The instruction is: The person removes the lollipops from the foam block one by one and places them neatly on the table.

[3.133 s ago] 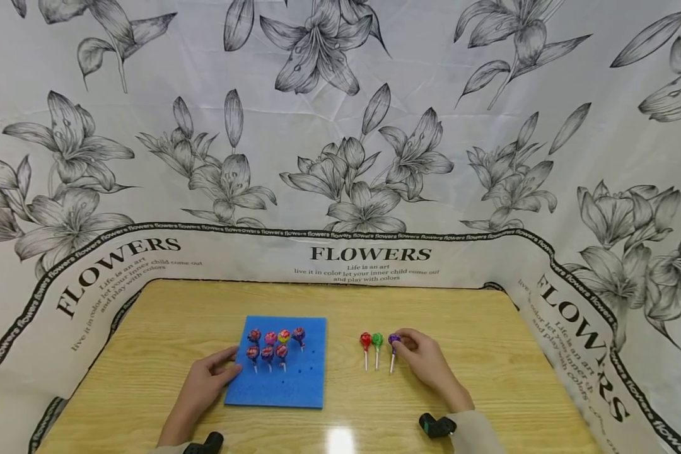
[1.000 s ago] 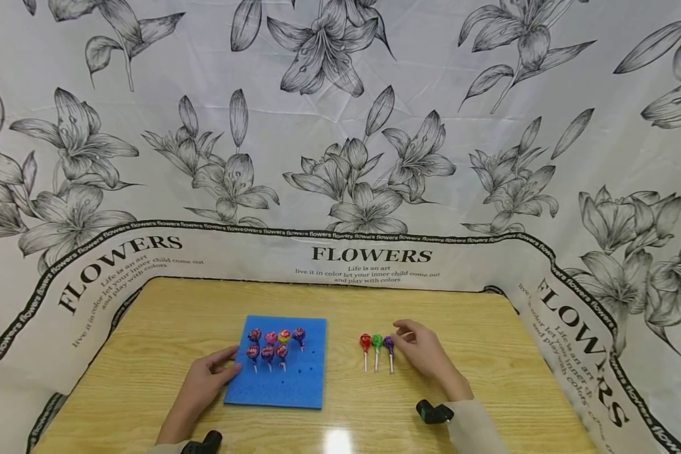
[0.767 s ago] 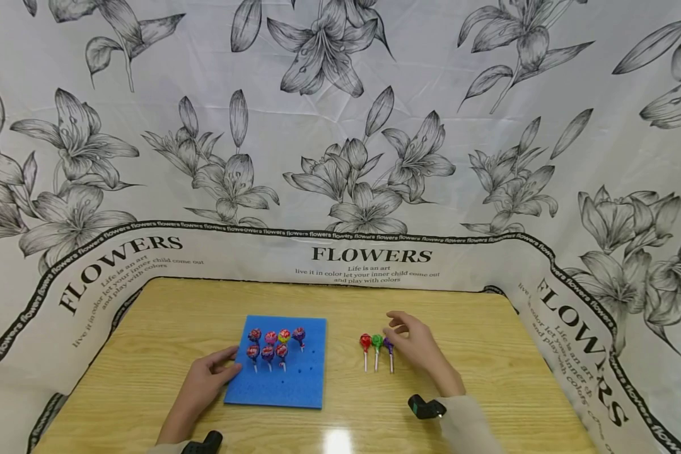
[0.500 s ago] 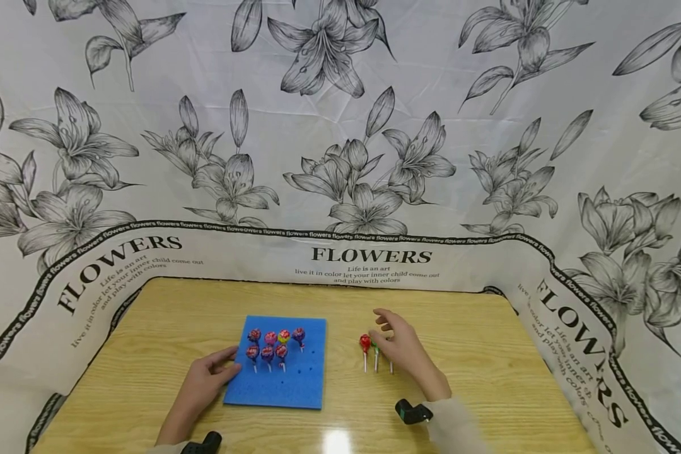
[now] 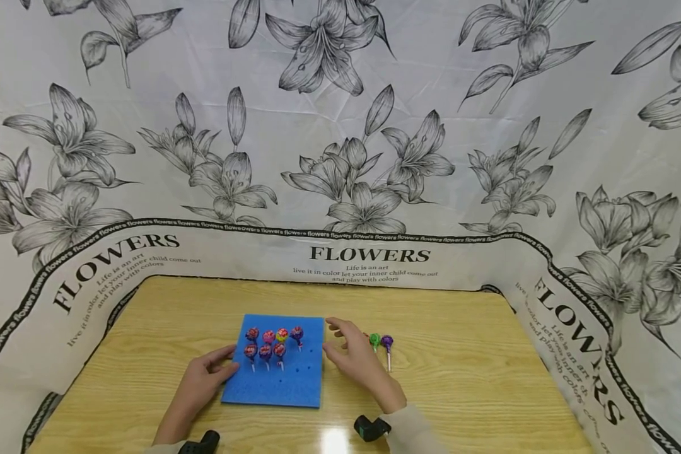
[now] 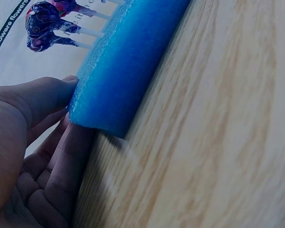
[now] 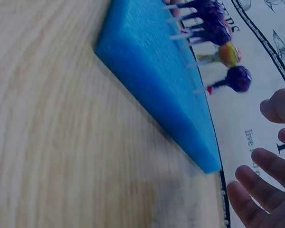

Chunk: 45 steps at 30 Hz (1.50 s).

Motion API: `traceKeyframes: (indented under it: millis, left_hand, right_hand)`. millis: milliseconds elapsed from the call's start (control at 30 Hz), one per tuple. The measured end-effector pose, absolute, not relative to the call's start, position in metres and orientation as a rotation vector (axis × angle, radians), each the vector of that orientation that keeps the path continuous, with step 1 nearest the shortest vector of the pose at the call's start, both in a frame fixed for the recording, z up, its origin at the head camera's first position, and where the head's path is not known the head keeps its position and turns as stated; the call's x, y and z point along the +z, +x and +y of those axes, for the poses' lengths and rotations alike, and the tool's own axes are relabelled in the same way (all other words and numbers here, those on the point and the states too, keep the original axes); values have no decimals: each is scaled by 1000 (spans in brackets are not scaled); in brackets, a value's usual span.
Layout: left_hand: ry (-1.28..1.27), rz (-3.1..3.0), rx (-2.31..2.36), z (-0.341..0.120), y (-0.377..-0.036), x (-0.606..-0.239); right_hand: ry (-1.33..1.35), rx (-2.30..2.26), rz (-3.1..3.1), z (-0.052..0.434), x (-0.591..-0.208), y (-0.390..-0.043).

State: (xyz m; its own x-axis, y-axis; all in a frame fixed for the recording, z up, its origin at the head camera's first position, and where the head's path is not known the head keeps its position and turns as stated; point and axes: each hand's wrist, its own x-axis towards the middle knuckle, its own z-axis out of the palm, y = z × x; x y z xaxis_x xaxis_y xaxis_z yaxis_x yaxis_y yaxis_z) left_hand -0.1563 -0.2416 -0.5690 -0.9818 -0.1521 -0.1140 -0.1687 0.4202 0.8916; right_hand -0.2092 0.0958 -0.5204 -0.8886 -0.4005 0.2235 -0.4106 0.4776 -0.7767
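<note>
Blue foam board (image 5: 295, 386), left of middle near the table's (image 5: 477, 384) front edge: light, soft, easily dented, so best steadied flat at an edge. Touched at its left edge by left hand (image 5: 200, 381), fingers straight. Just off its right edge, right hand (image 5: 354, 360), fingers spread, seemingly empty. Earlier over by the purple lollipop (image 5: 387, 342); red lollipop no longer in sight.

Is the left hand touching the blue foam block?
Touching. The left wrist view shows the left hand's fingers pressed against the corner of the blue foam block.

R hand (image 5: 356, 357) moved left w/ red lollipop, now beside foam block (image 5: 309, 384).
</note>
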Motion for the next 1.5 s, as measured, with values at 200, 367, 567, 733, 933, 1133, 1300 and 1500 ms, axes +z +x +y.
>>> traceKeyframes:
  millis: [200,367,567,733,933,1133,1300,1500]
  left_hand:
    - [-270,2643,1648,-241,-156,-566]
    - [-291,2643,1641,-241,-155,-566]
    - [-286,2652,1631,-240,-155,-564]
    - [-297,2662,1616,-239,-155,-564]
    - [-296,2662,1611,-240,-155,-564]
    - [-304,2664,1604,-240,-155,-563]
    - [-315,2650,1613,-240,-155,-563]
    - [-315,2649,1618,-240,-155,-564]
  right_hand:
    - [820,1405,-2663,79,-530,-208]
    - [855,1354,-2655,67,-533,-209]
    - [881,1333,-2651,52,-534,-213]
    - [888,1322,-2646,44,-537,-215]
    - [855,1341,-2643,39,-536,-217]
    - [845,1347,-2640,37,-535,-219]
    - [865,1353,-2621,37,-535,-220]
    - [867,1359,-2647,37,-533,-221]
